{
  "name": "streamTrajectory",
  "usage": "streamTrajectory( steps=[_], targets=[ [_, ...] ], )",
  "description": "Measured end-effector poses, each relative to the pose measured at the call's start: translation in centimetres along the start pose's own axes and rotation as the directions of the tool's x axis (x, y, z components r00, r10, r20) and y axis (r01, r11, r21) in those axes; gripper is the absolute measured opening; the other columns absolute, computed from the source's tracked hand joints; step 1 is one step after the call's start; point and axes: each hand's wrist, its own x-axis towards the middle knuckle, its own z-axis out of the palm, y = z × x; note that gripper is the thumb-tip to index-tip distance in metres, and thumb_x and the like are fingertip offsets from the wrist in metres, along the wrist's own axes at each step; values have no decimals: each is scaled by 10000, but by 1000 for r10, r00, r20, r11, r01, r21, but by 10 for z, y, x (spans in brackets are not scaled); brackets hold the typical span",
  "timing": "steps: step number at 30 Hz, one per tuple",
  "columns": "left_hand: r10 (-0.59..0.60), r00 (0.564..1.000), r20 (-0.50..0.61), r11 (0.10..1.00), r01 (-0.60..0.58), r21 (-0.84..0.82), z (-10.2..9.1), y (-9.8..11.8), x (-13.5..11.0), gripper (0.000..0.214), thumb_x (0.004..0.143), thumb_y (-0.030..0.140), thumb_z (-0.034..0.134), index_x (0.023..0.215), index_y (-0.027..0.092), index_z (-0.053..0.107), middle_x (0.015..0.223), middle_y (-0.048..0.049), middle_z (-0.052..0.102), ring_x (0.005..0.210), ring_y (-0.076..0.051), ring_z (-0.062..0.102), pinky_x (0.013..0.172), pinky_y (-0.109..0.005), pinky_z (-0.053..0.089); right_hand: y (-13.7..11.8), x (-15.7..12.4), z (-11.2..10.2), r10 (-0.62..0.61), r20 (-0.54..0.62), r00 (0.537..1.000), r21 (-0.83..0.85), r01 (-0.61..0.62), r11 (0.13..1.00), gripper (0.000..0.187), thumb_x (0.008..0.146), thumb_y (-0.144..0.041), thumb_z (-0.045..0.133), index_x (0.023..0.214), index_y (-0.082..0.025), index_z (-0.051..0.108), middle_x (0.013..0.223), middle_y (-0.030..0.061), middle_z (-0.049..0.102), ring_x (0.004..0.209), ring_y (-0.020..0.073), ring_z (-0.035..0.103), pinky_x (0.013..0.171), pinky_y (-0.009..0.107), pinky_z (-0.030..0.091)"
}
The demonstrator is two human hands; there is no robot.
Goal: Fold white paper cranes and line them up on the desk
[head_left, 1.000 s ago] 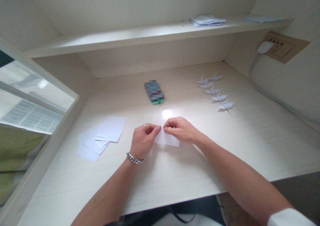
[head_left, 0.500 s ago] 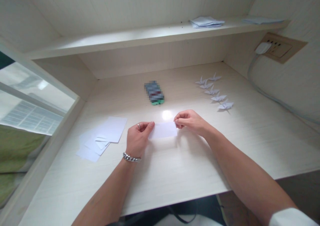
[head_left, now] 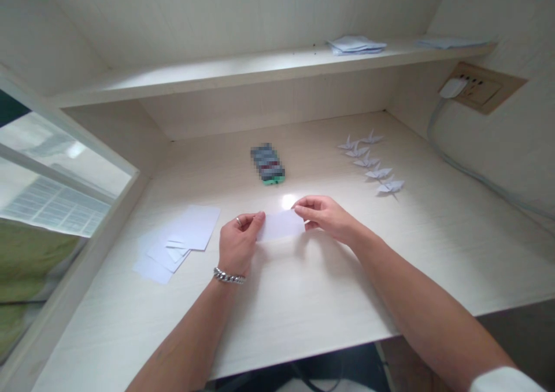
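Note:
A white sheet of paper (head_left: 281,225), its visible part a wide rectangle, is stretched between my two hands just above the desk. My left hand (head_left: 239,240), with a ring and a chain bracelet, pinches its left end between thumb and fingers. At the upper right corner, my right hand (head_left: 324,215) pinches the paper with thumb and index finger. Loose white paper squares (head_left: 195,227) lie overlapping to the left of my left hand. Several folded paper cranes (head_left: 378,172) stand in a slanting row beyond my right hand.
A phone with a green edge (head_left: 267,164), partly pixelated, lies behind the paper. Folded papers (head_left: 356,45) rest on the shelf (head_left: 208,78) above the desk. A plug with a grey cable (head_left: 463,175) hangs from the wall socket (head_left: 488,88) at right.
My right hand has slid a little left along the top edge of the paper. The left hand keeps its hold. The whole view has tilted slightly upward.

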Motion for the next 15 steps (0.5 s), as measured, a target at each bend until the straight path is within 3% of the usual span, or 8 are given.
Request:
streamTrajectory(
  steps=[2, 4, 8, 10, 15],
  targets=[
    [12, 998, 65, 998, -16, 63, -2, 3, -1, 293, 668, 417, 748, 743, 137, 710, 660, -33, 695, 553, -113, 571, 499, -205, 426, 3, 0, 4, -32, -27, 999, -50, 31, 998, 271, 723, -409, 682, 754, -143, 638, 690, 8, 591, 619, 110, 533, 581, 238, 420],
    [32, 979, 200, 986, -64, 156, -4, 7, -3, 261, 680, 393, 735, 740, 140, 712, 676, -38, 698, 584, -127, 587, 529, -214, 440, 6, 0, 6, -68, -29, 997, -156, 63, 986, 258, 739, -394, 661, 732, -137, 634, 640, 1, 573, 580, 106, 510, 557, 238, 391],
    [21, 893, 449, 930, -182, 318, -1, 15, -9, 175, 728, 311, 662, 734, 148, 723, 673, -32, 699, 589, -135, 586, 529, -219, 423, 7, -1, 9, -104, 76, 992, -359, 124, 925, 222, 775, -351, 611, 740, -136, 652, 635, 10, 587, 574, 114, 500, 527, 236, 352],
    [9, 882, 471, 924, -187, 333, 0, 17, -11, 160, 735, 285, 632, 710, 151, 716, 644, -20, 687, 568, -128, 573, 520, -217, 411, 6, -1, 6, -127, 70, 990, -398, 144, 906, 210, 771, -338, 608, 738, -138, 663, 652, 15, 603, 589, 117, 505, 526, 232, 346],
    [-2, 855, 519, 929, -190, 316, -13, 20, -7, 127, 720, 245, 632, 688, 142, 699, 580, -12, 650, 560, -123, 559, 566, -229, 431, 2, 1, -18, -170, -96, 981, -354, 126, 927, 231, 737, -361, 636, 733, -134, 672, 626, 5, 604, 561, 113, 499, 522, 230, 343]
  ],
)
